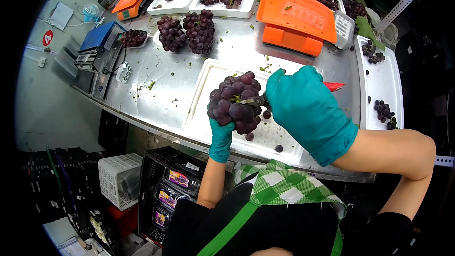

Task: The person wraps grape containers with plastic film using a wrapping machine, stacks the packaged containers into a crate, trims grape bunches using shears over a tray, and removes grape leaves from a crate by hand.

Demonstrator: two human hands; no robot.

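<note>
My left hand (221, 138), in a teal glove, holds up a bunch of dark purple grapes (235, 102) from below. Gloved in teal too, my right hand (303, 109) is closed around a pair of snips with red handles (333, 86). The metal blades (252, 100) reach into the bunch by its green stems. Beneath both hands lies a white foam tray (201, 83), with several loose grapes (278, 148) in it. My right fingers are mostly hidden behind the back of the glove.
An orange scale (296, 16) stands beyond the tray. Two grape bunches (199, 32) sit at the back left. More white trays (381, 90) with grapes line the right and far edges. A second orange scale (131, 1) and a label machine (97, 52) are at left. Crates (168, 189) stand below.
</note>
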